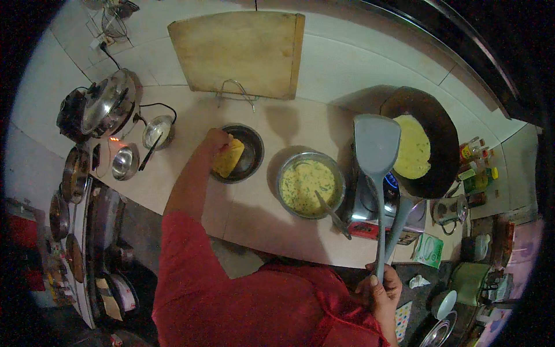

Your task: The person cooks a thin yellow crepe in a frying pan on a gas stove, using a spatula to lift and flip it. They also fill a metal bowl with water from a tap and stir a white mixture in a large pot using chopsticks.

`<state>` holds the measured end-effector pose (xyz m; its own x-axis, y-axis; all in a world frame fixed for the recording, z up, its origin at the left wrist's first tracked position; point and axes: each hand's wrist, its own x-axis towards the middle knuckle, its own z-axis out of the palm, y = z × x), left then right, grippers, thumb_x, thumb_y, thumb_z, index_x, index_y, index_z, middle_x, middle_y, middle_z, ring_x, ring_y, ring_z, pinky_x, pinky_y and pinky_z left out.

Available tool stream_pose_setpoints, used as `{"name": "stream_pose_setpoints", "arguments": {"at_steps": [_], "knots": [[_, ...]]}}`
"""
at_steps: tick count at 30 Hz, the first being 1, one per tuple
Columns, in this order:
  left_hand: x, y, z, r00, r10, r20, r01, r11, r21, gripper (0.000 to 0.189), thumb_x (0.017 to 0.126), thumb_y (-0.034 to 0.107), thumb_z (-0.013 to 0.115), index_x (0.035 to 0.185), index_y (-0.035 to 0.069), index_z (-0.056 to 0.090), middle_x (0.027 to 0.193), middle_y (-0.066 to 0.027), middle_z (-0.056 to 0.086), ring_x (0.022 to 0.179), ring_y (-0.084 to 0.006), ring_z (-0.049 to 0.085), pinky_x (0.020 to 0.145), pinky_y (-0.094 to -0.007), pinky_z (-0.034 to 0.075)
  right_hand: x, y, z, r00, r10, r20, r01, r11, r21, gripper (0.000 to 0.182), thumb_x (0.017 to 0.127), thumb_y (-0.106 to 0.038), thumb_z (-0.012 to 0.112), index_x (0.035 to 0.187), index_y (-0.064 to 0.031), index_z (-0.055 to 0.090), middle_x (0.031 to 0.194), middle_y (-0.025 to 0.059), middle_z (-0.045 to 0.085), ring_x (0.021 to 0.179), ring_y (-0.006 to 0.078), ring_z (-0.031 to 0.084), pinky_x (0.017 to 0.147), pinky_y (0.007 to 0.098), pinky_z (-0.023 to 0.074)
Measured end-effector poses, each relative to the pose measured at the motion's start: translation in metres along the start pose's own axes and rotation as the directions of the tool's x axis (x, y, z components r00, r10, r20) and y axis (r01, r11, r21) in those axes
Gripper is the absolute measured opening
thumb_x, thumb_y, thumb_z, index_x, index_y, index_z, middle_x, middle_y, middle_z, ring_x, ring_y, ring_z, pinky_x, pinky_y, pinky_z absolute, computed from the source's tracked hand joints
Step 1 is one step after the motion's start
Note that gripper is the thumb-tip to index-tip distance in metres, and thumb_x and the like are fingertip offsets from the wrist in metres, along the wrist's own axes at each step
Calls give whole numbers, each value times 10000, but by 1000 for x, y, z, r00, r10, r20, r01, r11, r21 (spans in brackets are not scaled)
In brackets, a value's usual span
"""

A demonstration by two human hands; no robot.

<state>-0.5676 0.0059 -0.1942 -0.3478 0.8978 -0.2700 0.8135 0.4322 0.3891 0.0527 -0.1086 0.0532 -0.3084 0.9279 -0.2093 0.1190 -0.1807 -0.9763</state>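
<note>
My left hand [217,141] reaches over a dark metal bowl [253,154] and pinches the upper edge of a folded yellow pancake [230,158], which lies partly across the bowl's near rim. Down in front of my body, my right hand [383,286] grips the handle of a grey spatula [376,145], its broad blade raised towards the pan. A thin round pancake with green flecks [412,147] lies in the dark frying pan [442,152] on the stove [364,210]. Between the two bowls' sides, a pot of green-flecked yellow batter [303,186] holds a ladle [331,212].
A wooden cutting board [243,56] leans against the wall in a wire stand [236,93]. At left are a lidded steel pot [110,104], a bowl of pale powder [156,132] and a small steel bowl [125,162]. Several bottles [475,169] and a glass jug [448,208] stand right of the stove.
</note>
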Motion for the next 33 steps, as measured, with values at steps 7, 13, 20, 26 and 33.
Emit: {"name": "stream_pose_setpoints", "arguments": {"at_steps": [7, 13, 20, 26, 33], "knots": [[-28, 24, -21, 947, -286, 147, 281, 512, -812, 107, 792, 121, 639, 763, 24, 603, 593, -62, 539, 469, -151, 494, 398, -287, 384, 0, -2, 0, 999, -22, 32, 22, 1000, 0, 310, 839, -238, 604, 997, 17, 525, 551, 42, 507, 432, 103, 454, 405, 217, 344], [-29, 9, -17, 944, -275, 182, 272, 342, -899, 115, 793, 126, 640, 798, 20, 597, 638, -75, 556, 504, -151, 514, 410, -287, 405, 2, -3, -2, 995, -51, 82, 49, 998, 24, 309, 847, -239, 591, 992, 24, 521, 546, 43, 503, 425, 99, 440, 420, 221, 355], [-34, 9, -31, 956, -215, 199, 262, 328, -907, 132, 793, 115, 642, 731, 16, 582, 643, -79, 551, 536, -167, 532, 413, -291, 425, 1, -7, -5, 994, -27, 102, 24, 999, 34, 303, 852, -234, 583, 992, 27, 516, 536, 42, 496, 412, 97, 434, 422, 217, 360], [-48, 16, -56, 961, -179, 212, 253, 253, -934, 131, 787, 102, 649, 728, 8, 581, 645, -82, 551, 550, -171, 536, 456, -289, 459, 0, -5, -8, 993, -50, 106, 47, 999, 24, 303, 850, -234, 586, 985, 28, 515, 538, 44, 499, 406, 98, 431, 416, 215, 358], [-62, 42, -73, 968, -206, 146, 196, 247, -949, 130, 777, 96, 647, 700, 31, 565, 644, -69, 559, 558, -150, 537, 480, -265, 449, -2, -8, -7, 992, -63, 105, 61, 998, 20, 304, 854, -236, 580, 987, 29, 513, 551, 55, 513, 408, 101, 441, 398, 201, 342]]}}
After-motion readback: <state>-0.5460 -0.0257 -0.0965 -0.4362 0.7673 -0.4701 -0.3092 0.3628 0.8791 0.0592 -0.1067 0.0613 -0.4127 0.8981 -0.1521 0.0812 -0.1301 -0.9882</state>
